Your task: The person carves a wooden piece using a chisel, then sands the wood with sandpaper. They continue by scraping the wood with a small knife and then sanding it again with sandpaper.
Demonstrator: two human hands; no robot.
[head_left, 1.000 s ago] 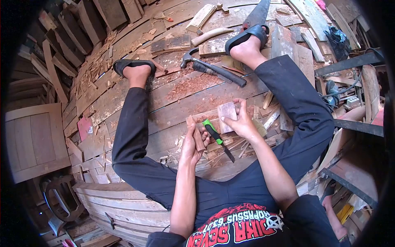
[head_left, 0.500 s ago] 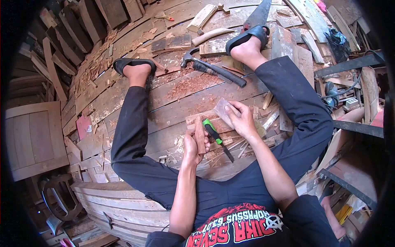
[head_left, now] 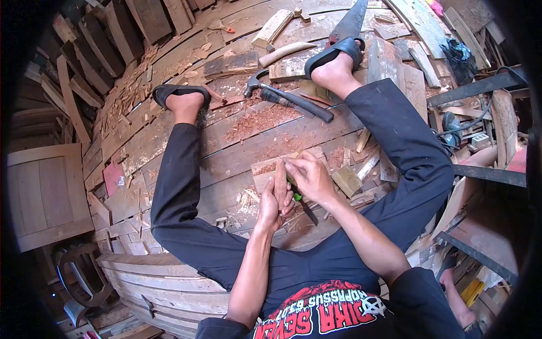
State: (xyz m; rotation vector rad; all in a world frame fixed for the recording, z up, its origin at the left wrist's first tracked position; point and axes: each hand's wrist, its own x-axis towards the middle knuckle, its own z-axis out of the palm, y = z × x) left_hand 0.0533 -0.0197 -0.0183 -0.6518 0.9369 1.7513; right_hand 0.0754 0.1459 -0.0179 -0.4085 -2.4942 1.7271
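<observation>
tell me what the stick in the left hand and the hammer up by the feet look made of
Stick: reddish-brown wood, bare and matte, the same tone as the shavings around it. Hammer: the head looks like dull grey metal; the handle is dark, likely rubber or plastic, though the view leaves that open.

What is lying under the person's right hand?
A green-handled knife lies under the right hand, its dark blade poking out below. Most of the handle is covered.
</observation>
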